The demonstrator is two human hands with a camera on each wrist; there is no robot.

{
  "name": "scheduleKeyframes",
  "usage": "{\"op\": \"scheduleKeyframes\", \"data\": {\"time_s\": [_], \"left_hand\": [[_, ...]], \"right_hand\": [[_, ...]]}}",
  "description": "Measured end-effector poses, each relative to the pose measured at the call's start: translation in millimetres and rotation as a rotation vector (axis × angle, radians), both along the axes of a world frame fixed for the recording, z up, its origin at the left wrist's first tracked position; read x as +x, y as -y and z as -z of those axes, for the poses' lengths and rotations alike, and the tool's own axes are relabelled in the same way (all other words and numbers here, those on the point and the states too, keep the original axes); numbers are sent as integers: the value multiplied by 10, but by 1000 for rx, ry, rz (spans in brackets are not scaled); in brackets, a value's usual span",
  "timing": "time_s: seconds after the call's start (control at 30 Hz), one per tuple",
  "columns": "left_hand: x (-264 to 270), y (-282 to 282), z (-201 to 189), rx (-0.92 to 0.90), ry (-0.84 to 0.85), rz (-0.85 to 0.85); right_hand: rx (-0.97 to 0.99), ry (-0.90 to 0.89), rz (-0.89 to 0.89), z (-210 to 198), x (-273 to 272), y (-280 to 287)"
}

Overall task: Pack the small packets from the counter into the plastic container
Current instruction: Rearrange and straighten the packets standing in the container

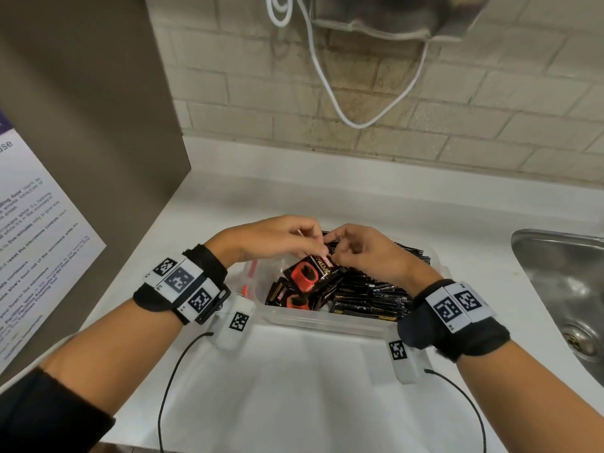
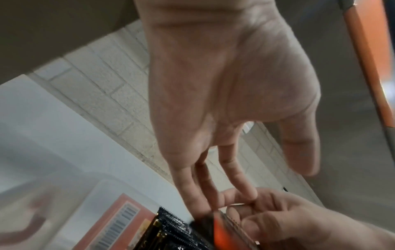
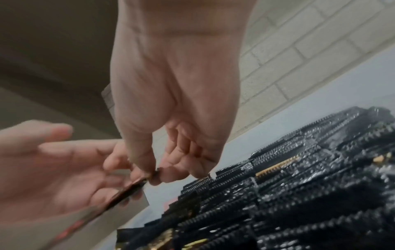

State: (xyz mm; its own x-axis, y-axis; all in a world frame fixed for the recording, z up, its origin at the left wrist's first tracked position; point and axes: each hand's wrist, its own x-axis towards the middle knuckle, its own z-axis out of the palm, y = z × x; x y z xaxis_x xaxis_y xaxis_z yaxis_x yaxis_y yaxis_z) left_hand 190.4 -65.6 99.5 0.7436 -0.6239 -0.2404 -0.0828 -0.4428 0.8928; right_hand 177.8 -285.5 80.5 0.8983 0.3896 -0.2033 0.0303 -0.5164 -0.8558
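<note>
A clear plastic container (image 1: 327, 320) stands on the white counter, packed on its right side with rows of black packets (image 1: 376, 295) (image 3: 299, 194). Over its left part a black-and-red packet (image 1: 310, 273) printed with a red cup hangs upright. My right hand (image 1: 336, 253) (image 3: 155, 175) pinches the top edge of that packet (image 3: 128, 189) between thumb and forefinger. My left hand (image 1: 313, 243) (image 2: 235, 191) meets it from the left with straight fingers touching the packet (image 2: 222, 231), thumb held apart. More red-cup packets (image 1: 294, 300) lie below in the container.
A steel sink (image 1: 562, 289) is set into the counter at the right. A brown panel (image 1: 98, 125) with a printed notice (image 1: 32, 223) walls off the left. A white cable (image 1: 327, 76) loops down the brick wall. A flat translucent sheet (image 1: 294, 371) lies before the container.
</note>
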Motion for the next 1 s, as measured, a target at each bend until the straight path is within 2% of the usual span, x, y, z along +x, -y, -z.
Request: {"op": "scheduleKeyframes", "data": {"time_s": [0.07,0.1,0.2,0.33,0.57,0.7,0.83,1.0], "left_hand": [[67,-11,61,30,35,-81],[104,-21,108,127,85,-77],[142,-34,265,480,153,102],[82,37,409,630,196,208],[89,110,508,620,302,125],[84,71,443,502,251,30],[67,64,370,301,118,-60],[77,106,369,287,103,-33]], "right_hand": [[-15,34,-22,7,0,5],[-20,52,-28,8,-3,0],[-3,114,-55,-2,-28,-25],[31,193,-99,-36,-52,-39],[48,285,-114,-39,-75,-86],[71,315,-99,-26,-77,-91],[71,309,-97,-42,-58,-65],[-20,296,-177,-10,-83,-64]]}}
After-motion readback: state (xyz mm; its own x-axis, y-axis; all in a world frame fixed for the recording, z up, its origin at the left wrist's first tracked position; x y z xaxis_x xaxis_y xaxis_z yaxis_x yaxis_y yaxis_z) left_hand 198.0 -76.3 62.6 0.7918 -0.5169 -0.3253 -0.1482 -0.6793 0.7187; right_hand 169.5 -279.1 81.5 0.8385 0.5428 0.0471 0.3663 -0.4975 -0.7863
